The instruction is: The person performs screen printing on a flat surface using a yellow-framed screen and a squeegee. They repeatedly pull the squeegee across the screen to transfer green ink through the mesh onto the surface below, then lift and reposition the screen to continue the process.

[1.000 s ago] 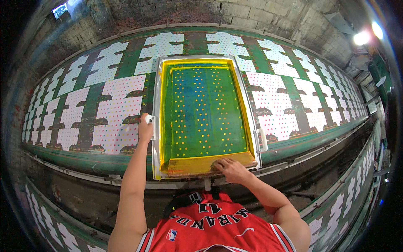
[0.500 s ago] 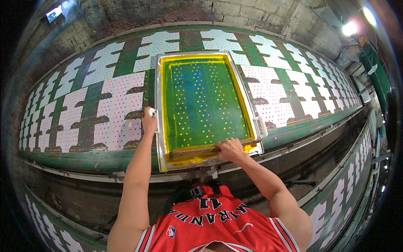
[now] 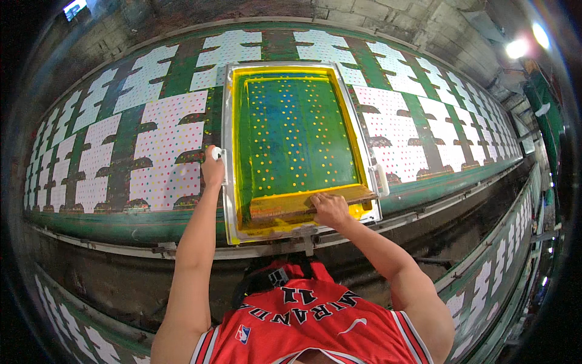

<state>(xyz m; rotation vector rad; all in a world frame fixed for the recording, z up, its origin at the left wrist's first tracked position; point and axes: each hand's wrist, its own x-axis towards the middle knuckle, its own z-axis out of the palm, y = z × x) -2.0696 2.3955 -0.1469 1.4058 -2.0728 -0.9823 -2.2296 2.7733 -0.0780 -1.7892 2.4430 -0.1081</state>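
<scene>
A screen printing frame (image 3: 228,212) with a metal border and yellow-smeared inner edges lies on the long green table. Its green mesh (image 3: 285,133) is patterned with yellow and orange dots, bluish along the upper middle. My left hand (image 3: 213,167) is closed round the white handle (image 3: 224,159) on the frame's left side. At the near end of the mesh, my right hand (image 3: 330,209) grips a wide wooden squeegee (image 3: 279,205), its fingers over the top edge. The squeegee is tilted, its broad brown face showing. A second white handle (image 3: 382,180) on the right side is untouched.
White dotted fabric pieces (image 3: 170,136) lie in rows on the green table (image 3: 163,224), left of the frame, and more pieces (image 3: 388,130) lie right of it. A rail (image 3: 121,247) runs along the near edge. Another table with similar pieces (image 3: 479,303) stands at the lower right.
The squeegee has tilted, so more of its wooden face shows, and my right hand has shifted slightly with it. My left hand keeps its hold on the handle. The view has shifted a little.
</scene>
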